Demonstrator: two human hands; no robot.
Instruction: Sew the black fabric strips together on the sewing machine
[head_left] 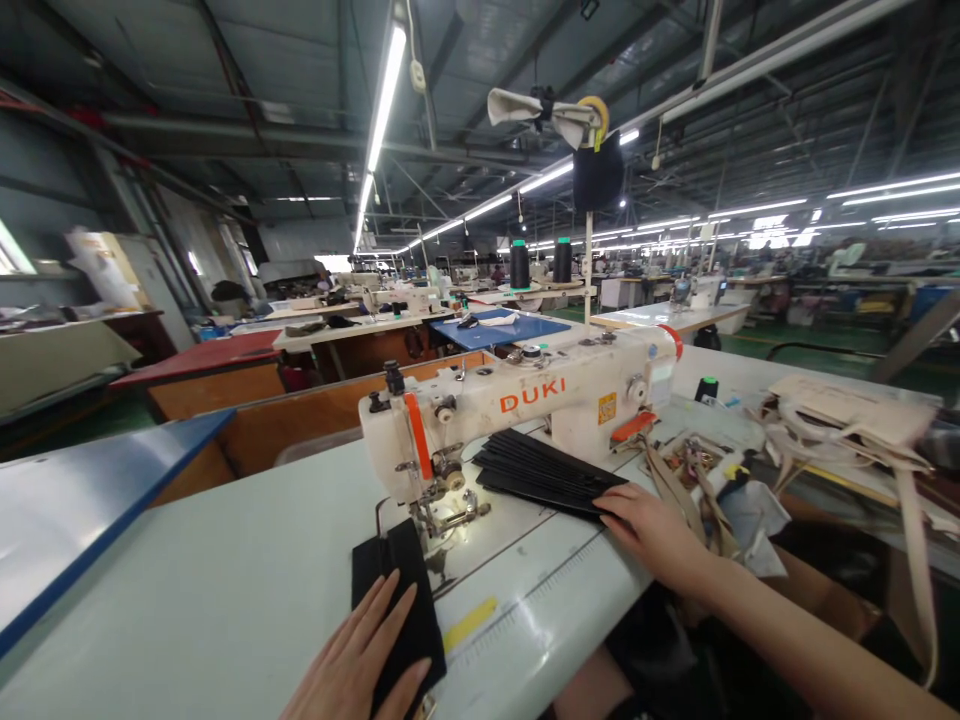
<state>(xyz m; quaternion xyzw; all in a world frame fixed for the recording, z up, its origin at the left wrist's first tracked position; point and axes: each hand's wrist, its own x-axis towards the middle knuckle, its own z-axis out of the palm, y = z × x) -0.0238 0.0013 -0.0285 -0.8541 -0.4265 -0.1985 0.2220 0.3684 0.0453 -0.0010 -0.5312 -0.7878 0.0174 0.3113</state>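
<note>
My left hand [358, 655] lies flat with fingers stretched out on a black fabric piece [401, 600] on the white sewing table [225, 590], just in front of the needle area [442, 515]. My right hand [651, 528] rests with its fingertips on the near edge of a fanned stack of black fabric pieces [544, 472] under the arm of the white DUKI sewing machine [525, 405]. The fingers are extended and grip nothing.
Beige straps and small clutter [720, 480] lie right of the machine. Two dark thread cones [540, 263] stand on a rack behind it. A blue-edged board [90, 500] sits at the left. Rows of other sewing tables [360, 325] fill the hall behind.
</note>
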